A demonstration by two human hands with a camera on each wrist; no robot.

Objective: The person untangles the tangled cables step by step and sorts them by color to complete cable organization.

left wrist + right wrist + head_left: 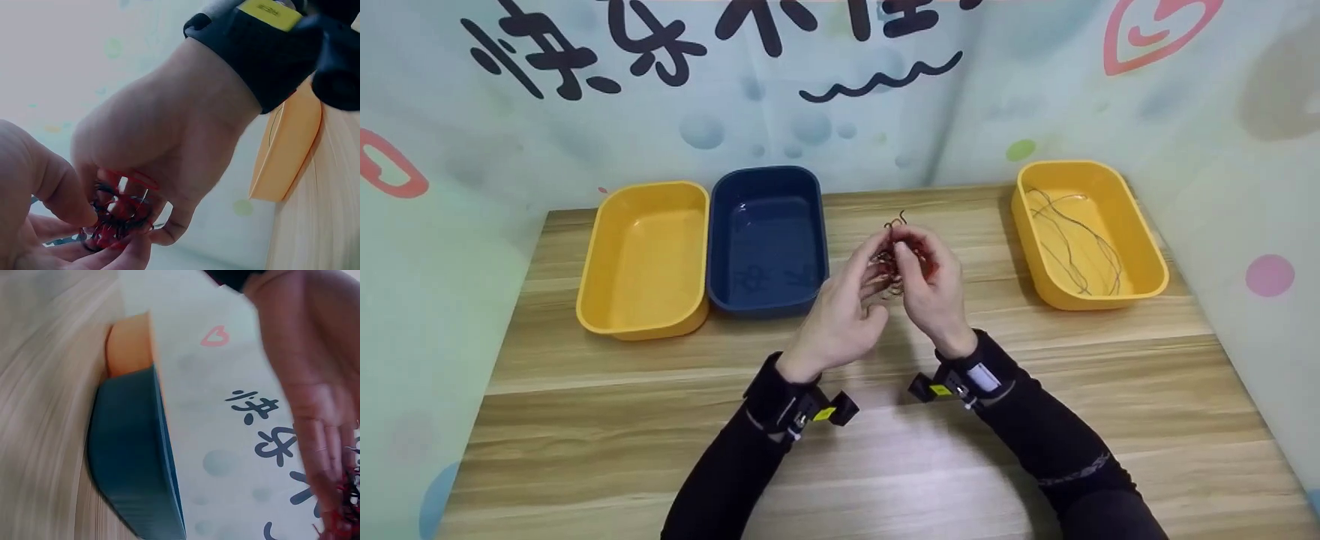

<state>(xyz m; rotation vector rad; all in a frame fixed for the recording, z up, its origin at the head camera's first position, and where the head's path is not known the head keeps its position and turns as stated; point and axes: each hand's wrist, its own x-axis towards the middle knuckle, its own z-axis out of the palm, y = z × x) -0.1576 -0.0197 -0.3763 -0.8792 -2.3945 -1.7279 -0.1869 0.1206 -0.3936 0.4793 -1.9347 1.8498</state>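
A tangled bundle of red and black wires point(897, 262) is held up between both hands, above the table. My right hand point(934, 289) grips it, its thumb laid over the near side and its fingers curled behind. From the left, the fingers of my left hand point(844, 315) reach into the bundle, while its thumb stands apart in the head view. The left wrist view shows the wires point(121, 216) close up, amid the fingers of both hands, which hide part of them. In the right wrist view, only the bundle's edge point(350, 495) appears at the lower right.
A yellow bin point(641, 322) and a dark blue bin point(769, 307) stand side by side at the left. Another yellow bin point(1091, 300), on the right, holds thin grey wires point(1069, 232). A printed cloth backdrop point(885, 135) rises behind the wooden table point(630, 435).
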